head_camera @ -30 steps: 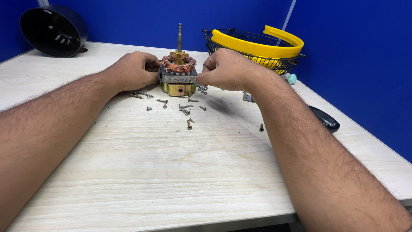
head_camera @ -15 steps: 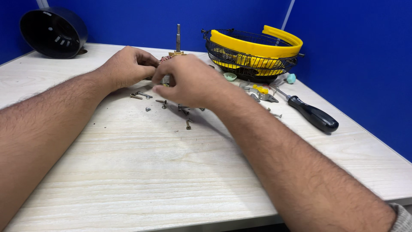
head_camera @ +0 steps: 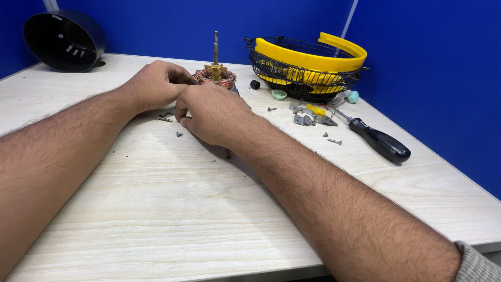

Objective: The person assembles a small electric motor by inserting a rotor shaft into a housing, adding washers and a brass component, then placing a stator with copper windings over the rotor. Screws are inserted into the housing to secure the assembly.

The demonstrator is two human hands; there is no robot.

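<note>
While our left hand [head_camera: 155, 83] and right hand [head_camera: 209, 110] grasp the motor [head_camera: 215, 77], its shaft [head_camera: 215, 47] points to twelve o'clock; bare counter [head_camera: 172, 209] lies at six.

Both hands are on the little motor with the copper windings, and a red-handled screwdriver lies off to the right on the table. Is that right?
Not quite: in the head view the screwdriver has a black handle, not red. Both the left hand and right hand are at the motor, on the table.

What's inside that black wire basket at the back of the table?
The wire basket holds curved yellow plastic pieces; one arches above its rim. Its floor cannot be seen, hidden by the yellow parts and the mesh. Loose clips and a screwdriver lie outside it on the table.
</note>
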